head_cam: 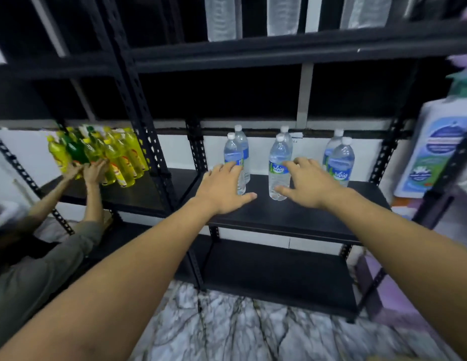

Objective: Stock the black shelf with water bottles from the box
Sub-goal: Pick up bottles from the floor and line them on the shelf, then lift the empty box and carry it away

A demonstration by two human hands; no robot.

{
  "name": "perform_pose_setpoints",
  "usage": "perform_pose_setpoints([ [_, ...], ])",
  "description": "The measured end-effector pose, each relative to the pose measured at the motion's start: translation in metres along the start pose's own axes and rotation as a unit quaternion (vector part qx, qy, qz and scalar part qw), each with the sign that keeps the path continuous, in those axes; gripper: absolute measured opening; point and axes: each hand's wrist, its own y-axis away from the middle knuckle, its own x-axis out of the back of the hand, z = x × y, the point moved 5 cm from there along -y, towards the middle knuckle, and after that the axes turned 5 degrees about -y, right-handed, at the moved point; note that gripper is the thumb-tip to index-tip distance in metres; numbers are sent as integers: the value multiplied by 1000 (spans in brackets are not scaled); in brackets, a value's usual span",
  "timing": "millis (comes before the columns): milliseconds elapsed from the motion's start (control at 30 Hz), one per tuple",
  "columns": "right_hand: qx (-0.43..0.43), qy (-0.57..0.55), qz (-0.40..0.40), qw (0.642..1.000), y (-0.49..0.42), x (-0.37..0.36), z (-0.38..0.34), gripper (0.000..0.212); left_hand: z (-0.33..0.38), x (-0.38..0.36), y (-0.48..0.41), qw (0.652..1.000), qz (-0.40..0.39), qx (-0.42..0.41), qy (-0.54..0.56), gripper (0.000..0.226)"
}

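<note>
- Head view: six water bottles (279,168) stand upright in three front-back pairs on the black shelf (292,212); the box is not in view.
- Left hand (222,188) and right hand (309,183): grip spread on both, nothing held, at the left and middle front bottles; contact cannot be told.
- Judgement: the pairs are best squared by low, gentle pushes, since tall bottles are likely to tip.
</note>
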Motion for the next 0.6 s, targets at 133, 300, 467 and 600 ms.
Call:
perform_pose_setpoints([
  [133, -25, -14, 1, 1000, 13, 63, -13, 76, 5, 62, -1, 1000, -15, -10, 24, 91],
  [300, -61, -32, 21, 997, 33, 124, -3, 81, 27, 117, -12, 998, -6, -56, 36, 92],
  [467, -93, -14, 39, 995, 58, 151, 29, 79, 71, 135, -29, 994, 2, -94, 52, 88],
  [600, -129, -7, 47, 990, 88, 158, 75, 76, 121, 127, -47, 988, -4, -137, 76, 87],
])
